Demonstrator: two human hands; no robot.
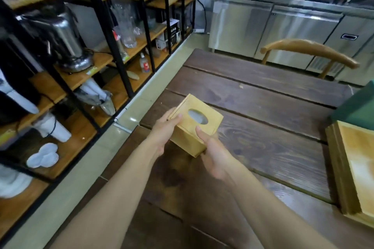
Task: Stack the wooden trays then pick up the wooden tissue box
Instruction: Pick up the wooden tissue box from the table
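Note:
A light wooden tissue box (204, 116) with an oval hole in its lid is held over the left part of the dark wooden table (263, 111). My left hand (165, 133) grips its left side, thumb on the lid. My right hand (214, 156) grips its near right corner from below, thumb on the lid's edge. A stack of wooden trays (352, 170) lies at the table's right edge, partly cut off by the frame.
A black metal rack (105, 32) with wooden shelves of glassware, a steel urn and white cups runs along the left. A wooden chair back (309, 49) stands at the table's far side. Steel cabinets (283, 30) line the back. A green object (358, 105) sits behind the trays.

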